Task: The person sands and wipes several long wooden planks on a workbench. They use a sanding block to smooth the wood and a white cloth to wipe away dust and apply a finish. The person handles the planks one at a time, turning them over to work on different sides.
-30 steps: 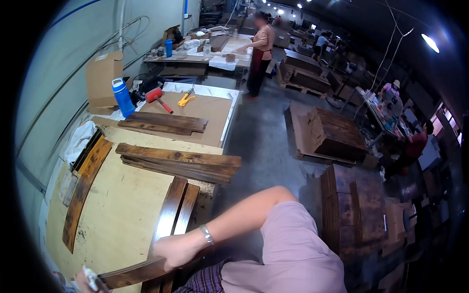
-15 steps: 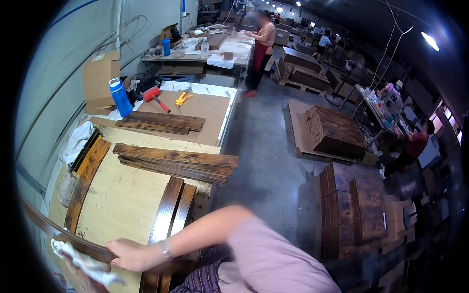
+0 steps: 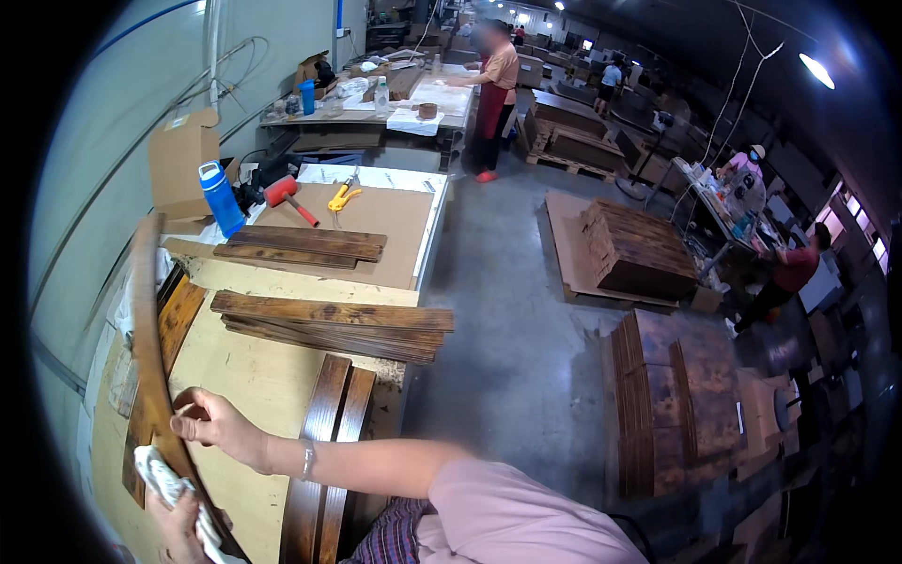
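Note:
A long brown wooden plank (image 3: 148, 329) stands tilted at the left, its upper end raised toward the wall and slightly blurred. My left hand (image 3: 180, 528) is closed on a white cloth (image 3: 162, 475), which lies against the plank's lower part. Higher up, my right hand (image 3: 218, 430) has its thumb and curled fingers pinched at the plank's right edge; a band circles that wrist. Under the right forearm, two dark glossy planks (image 3: 319, 423) lie side by side on the pale worktable (image 3: 246, 376). Another brown plank (image 3: 181, 324) lies partly hidden behind the raised one.
Stacked planks (image 3: 334, 315) lie across the table's middle, with more planks (image 3: 301, 246) beyond. Farther back are a red mallet (image 3: 289, 199), a yellow-handled tool (image 3: 343, 195) and a blue bottle (image 3: 220, 199). Panel stacks (image 3: 648, 404) stand on the floor at right. A person (image 3: 493, 94) works at another table.
The plank has swung from lying low at the left to a steep tilt with its far end up. My right hand has moved up along its edge; the left hand with the cloth shifted slightly.

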The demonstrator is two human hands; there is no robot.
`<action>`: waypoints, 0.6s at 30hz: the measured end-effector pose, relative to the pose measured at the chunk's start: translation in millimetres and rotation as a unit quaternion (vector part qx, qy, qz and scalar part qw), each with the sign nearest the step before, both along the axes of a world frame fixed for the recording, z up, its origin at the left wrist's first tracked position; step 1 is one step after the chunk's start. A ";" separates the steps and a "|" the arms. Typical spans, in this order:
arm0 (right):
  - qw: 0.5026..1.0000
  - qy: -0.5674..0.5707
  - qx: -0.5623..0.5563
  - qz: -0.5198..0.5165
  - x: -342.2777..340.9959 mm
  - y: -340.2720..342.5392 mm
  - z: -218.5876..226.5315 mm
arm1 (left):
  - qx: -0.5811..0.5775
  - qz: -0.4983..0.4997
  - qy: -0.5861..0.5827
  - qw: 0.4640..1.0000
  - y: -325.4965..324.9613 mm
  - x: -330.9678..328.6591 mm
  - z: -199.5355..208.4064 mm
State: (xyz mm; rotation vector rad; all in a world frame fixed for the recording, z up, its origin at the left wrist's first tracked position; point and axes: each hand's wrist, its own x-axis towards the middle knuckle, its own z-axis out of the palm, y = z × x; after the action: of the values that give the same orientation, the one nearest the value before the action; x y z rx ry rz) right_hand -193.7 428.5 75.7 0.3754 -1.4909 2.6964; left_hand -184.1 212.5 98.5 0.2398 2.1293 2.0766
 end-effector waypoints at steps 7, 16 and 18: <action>0.937 -0.078 -0.334 0.070 3.1 -2.1 2.2 | -0.026 -0.115 -0.018 0.993 51.2 17.2 5.3; 0.944 -0.041 -0.328 -0.007 -7.0 58.5 17.5 | -0.246 -0.116 -0.225 0.936 -39.0 56.1 -57.6; 0.950 -0.035 -0.309 -0.025 -9.2 78.6 20.2 | -0.251 -0.148 -0.225 0.930 -57.2 69.0 -59.9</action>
State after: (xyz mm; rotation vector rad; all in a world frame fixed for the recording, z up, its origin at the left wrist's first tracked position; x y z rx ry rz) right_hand -202.9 507.1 95.9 0.2028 -0.5796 2.9580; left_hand -115.2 155.3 38.5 0.0112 2.0815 1.2214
